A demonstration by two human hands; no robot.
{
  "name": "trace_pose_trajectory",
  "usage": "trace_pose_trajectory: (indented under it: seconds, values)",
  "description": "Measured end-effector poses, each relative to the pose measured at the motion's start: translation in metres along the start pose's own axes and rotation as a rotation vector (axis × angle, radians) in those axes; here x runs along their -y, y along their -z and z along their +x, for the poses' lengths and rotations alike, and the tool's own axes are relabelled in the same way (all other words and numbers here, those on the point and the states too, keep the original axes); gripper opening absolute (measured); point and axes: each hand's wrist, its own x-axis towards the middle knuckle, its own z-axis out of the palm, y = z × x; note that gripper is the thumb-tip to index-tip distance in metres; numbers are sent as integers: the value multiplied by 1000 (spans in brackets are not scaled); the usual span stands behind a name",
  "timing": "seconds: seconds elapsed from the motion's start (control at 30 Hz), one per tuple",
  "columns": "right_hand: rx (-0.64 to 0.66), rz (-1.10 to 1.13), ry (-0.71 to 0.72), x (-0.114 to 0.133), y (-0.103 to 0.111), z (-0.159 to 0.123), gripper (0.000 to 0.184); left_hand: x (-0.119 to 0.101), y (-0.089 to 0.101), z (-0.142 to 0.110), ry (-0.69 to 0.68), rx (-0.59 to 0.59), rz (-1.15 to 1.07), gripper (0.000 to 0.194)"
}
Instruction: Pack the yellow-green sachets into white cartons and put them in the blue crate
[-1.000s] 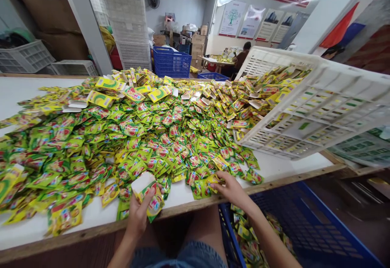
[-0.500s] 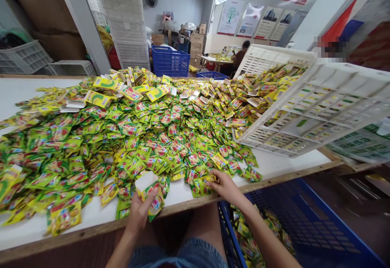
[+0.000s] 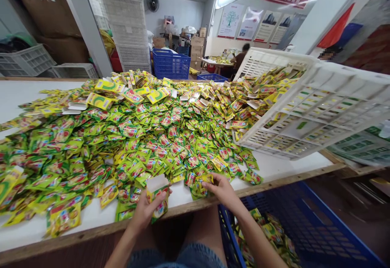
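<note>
Presently, on the white bench [image 3: 179,195] with its wooden edging, the following are found.

Item: one open carton [image 3: 157,183], white flap raised, held by the left hand [image 3: 146,208] over the near edge, a little left of its middle. A green packet [image 3: 160,210] is held against its front. Both are pinched between the thumb, laid across the front, and the fingers behind.

Item: one yellow packet [image 3: 204,179], lying at the near edge, right of the carton. Its side is pinched between thumb and forefinger of the right hand [image 3: 223,193]; green packets are overlapped by it.

Item: one broad heap of green packets [image 3: 170,138], spread from the left end toward the right, topped along the far edge by yellow cartons [image 3: 100,100].

Item: one white crate [image 3: 300,128], tipped on its side at the right end, its mouth turned to the heap, more cartons contained.

Item: one blue basket [image 3: 319,223], set below the near edge at right, partly filled with loose packets [image 3: 272,235].
</note>
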Motion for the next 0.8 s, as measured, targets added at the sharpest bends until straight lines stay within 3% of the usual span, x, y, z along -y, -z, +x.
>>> trace_pose_trajectory:
  seconds: [0.13, 0.27, 0.47, 0.8]
  values:
    - [-52, 335, -60, 14, -24, 4, 34, -2, -16, 3, 63, 137, 62, 41]
    - [-77, 454, -44, 21, -43, 9, 32, -1, -25, 6, 134, 237, -17, 41]
    - [-273, 585, -86, 15, -50, 11, 33, -4, -19, 5, 192, 178, -236, 48]
    - [-169, 591, -102, 14, -69, 0, 34, -2, -27, 5, 188, 129, -192, 54]
